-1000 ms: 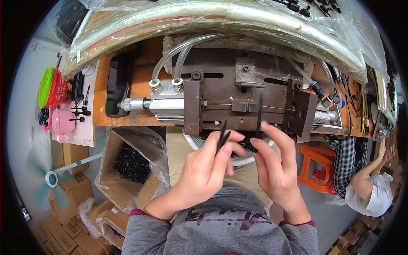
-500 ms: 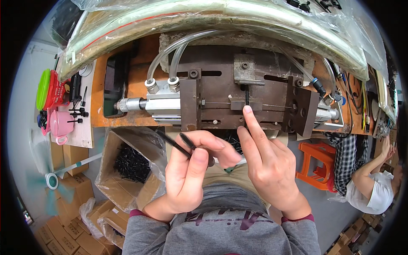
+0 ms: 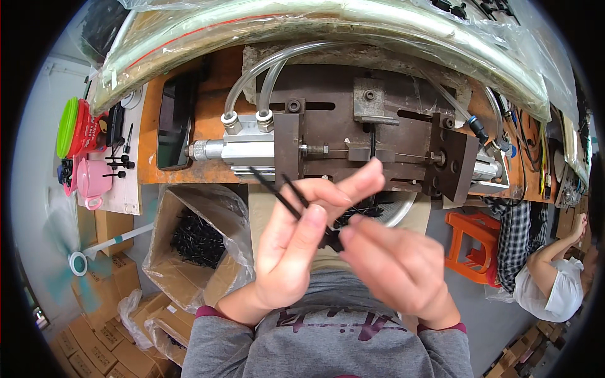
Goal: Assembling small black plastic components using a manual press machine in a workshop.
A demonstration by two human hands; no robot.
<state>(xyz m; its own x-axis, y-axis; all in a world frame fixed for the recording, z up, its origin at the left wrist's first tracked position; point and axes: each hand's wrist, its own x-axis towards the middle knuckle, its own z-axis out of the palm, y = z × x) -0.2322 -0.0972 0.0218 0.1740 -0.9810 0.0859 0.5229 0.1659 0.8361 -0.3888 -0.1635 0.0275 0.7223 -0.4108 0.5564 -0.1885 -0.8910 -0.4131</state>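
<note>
My left hand (image 3: 287,252) is closed around at least two thin black plastic rods (image 3: 268,183). Their shafts point up and to the left, and dark thicker ends (image 3: 331,239) come out below the fingers. My right hand (image 3: 403,268), smeared by motion, has its fingertips drawn together right beside those ends; whether it grips one is hidden. Beyond both hands, another black rod (image 3: 373,138) sits in the small centre block (image 3: 360,153) of a dark metal fixture (image 3: 328,135), under a grey clamp plate (image 3: 368,97). Neither hand touches the fixture.
Air cylinders (image 3: 249,151) with clear hoses (image 3: 271,85) flank the fixture. A carton (image 3: 195,233) of black parts stands below left, near a fan (image 3: 77,263). A pink cup (image 3: 94,179) is far left. An orange stool (image 3: 472,242) and another person (image 3: 554,283) are at right.
My right hand has drawn back from the centre block to the rods in my left hand. The rod tips on both sides of the block have pulled back, baring threaded ends.
</note>
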